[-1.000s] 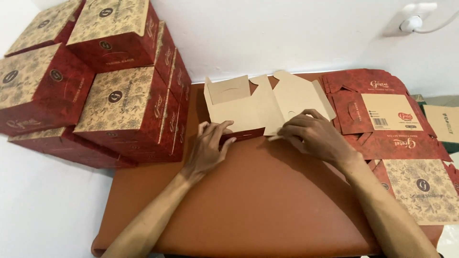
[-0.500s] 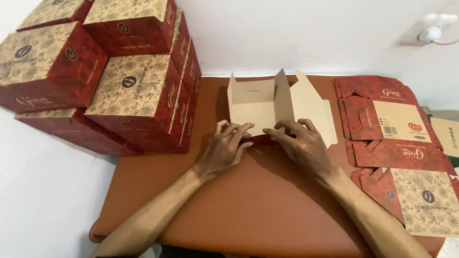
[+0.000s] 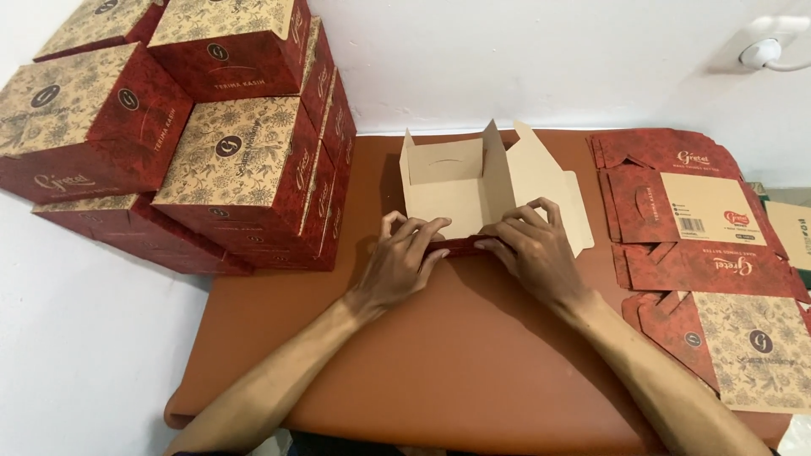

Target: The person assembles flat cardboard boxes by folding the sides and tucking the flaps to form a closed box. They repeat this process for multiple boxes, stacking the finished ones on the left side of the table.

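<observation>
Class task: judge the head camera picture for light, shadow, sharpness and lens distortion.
Head view: soft, even light with no glare; faint shadows lie beneath both hands, left and right, on the brown table; the half-folded box looks sharp; the stacked boxes lean outward, a wide-lens bend.

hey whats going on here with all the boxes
A person is folding a flat cardboard blank into a box on a brown table. Both hands, the left hand and the right hand, press down on its near red edge, while the back panel and one side flap stand up. A stack of finished red and tan boxes sits to the left, and a pile of unfolded flat blanks lies to the right.
</observation>
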